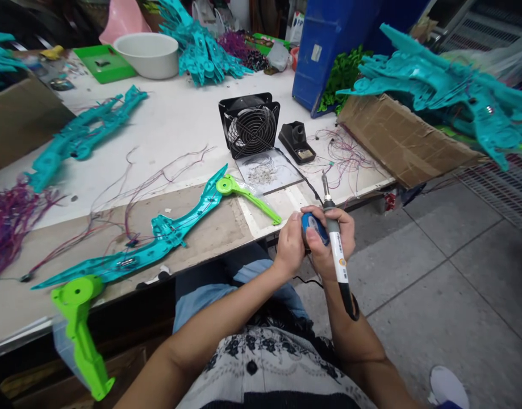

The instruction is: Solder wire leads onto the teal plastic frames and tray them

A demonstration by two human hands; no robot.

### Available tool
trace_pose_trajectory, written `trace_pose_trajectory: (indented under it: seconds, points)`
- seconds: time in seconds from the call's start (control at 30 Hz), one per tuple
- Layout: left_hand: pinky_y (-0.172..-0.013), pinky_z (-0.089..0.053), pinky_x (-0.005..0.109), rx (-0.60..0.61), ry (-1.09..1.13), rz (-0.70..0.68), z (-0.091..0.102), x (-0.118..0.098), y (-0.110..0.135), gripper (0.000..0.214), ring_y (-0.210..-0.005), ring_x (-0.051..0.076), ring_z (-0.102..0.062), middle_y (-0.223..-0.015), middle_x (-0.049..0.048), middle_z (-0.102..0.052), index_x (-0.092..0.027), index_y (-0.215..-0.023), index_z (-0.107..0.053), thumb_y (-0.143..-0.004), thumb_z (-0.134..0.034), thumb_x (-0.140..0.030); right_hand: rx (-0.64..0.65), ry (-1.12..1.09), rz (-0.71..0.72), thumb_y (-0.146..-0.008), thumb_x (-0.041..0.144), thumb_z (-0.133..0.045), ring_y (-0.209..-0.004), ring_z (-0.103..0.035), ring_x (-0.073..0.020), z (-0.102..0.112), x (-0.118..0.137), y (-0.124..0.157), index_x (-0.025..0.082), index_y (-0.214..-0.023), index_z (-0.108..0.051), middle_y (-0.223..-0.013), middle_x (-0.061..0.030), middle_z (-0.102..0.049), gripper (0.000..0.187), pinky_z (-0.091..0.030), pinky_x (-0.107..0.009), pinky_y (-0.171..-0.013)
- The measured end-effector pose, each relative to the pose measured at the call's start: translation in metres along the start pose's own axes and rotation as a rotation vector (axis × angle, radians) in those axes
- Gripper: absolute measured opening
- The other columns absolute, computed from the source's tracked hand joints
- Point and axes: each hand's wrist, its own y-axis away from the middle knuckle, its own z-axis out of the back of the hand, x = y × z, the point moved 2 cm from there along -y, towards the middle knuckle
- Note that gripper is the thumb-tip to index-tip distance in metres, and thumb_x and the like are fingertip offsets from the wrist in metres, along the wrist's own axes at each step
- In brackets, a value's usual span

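Observation:
My right hand (337, 236) is closed round a soldering iron (335, 238), tip up, its cord trailing below my wrist. My left hand (291, 244) is closed against a small blue round object (312, 227) that both hands pinch together, just off the table's near edge. On the table to the left lies a long teal plastic toy shell (158, 241) with a lime-green part (243, 193) at its far end and thin wires running from it. Another lime-green part (79, 324) hangs over the table edge at lower left.
A small black fan (250, 126) and a soldering iron stand (297, 142) sit on the white table (175, 113). Teal shells lie at left (82, 136), at the back, and in a cardboard box (397, 139) at right. Loose wires (9, 216), a white bowl (147, 54), a blue bin (333, 45).

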Motion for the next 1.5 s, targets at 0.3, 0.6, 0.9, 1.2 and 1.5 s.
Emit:
trace_pose_trajectory:
  seconds: [0.3,0.6,0.9,1.2,1.5]
  points:
    - [-0.101,-0.043,0.034,0.143,-0.015,-0.105,-0.005,0.009,0.003,0.062,-0.113,0.021,-0.056,-0.119,0.0119,-0.061,-0.017,-0.117,-0.051,-0.093,-0.029,-0.070,-0.038,-0.031,0.018,-0.087,0.034,-0.064,-0.101,-0.066,-0.0195,-0.002,-0.019,-0.010,0.026,-0.112,-0.044,-0.105,-0.0055,-0.066,0.033,-0.051,-0.040,-0.092]
    - [-0.081,-0.047,0.032,0.066,-0.146,-0.247,0.001,-0.003,0.000,0.048,-0.083,0.019,-0.057,-0.083,0.0044,-0.059,-0.020,-0.097,-0.052,-0.097,-0.027,-0.061,-0.051,0.039,0.064,-0.081,0.030,-0.068,-0.097,-0.067,-0.0200,-0.004,-0.007,-0.004,0.025,-0.111,-0.048,-0.102,-0.0044,-0.067,0.036,-0.053,-0.039,-0.087]
    - [-0.091,-0.047,0.035,0.059,-0.146,-0.287,-0.004,-0.001,-0.006,0.042,-0.103,0.023,-0.060,-0.108,0.0095,-0.064,-0.021,-0.116,-0.051,-0.098,-0.034,-0.054,-0.174,-0.006,-0.060,-0.085,0.033,-0.060,-0.090,-0.068,-0.0208,-0.015,-0.003,-0.018,0.026,-0.106,-0.039,-0.094,-0.0037,-0.067,0.030,-0.055,-0.043,-0.085]
    - [-0.084,-0.048,0.033,0.028,-0.043,-0.089,-0.001,-0.007,-0.008,0.042,-0.082,0.020,-0.056,-0.077,0.0050,-0.059,-0.021,-0.077,-0.055,-0.098,-0.032,-0.048,-0.021,0.029,0.091,-0.081,0.030,-0.067,-0.094,-0.066,-0.0201,-0.007,-0.006,-0.012,0.026,-0.108,-0.044,-0.101,-0.0048,-0.067,0.035,-0.053,-0.040,-0.086]
    - [-0.076,-0.045,0.031,-0.024,-0.067,-0.157,0.001,0.002,-0.008,0.047,-0.072,0.017,-0.051,-0.075,0.0024,-0.055,-0.020,-0.078,-0.054,-0.095,-0.035,-0.060,-0.142,-0.045,-0.087,-0.087,0.030,-0.063,-0.090,-0.069,-0.0184,-0.021,0.000,-0.012,0.024,-0.105,-0.044,-0.095,-0.0040,-0.071,0.027,-0.054,-0.036,-0.083]
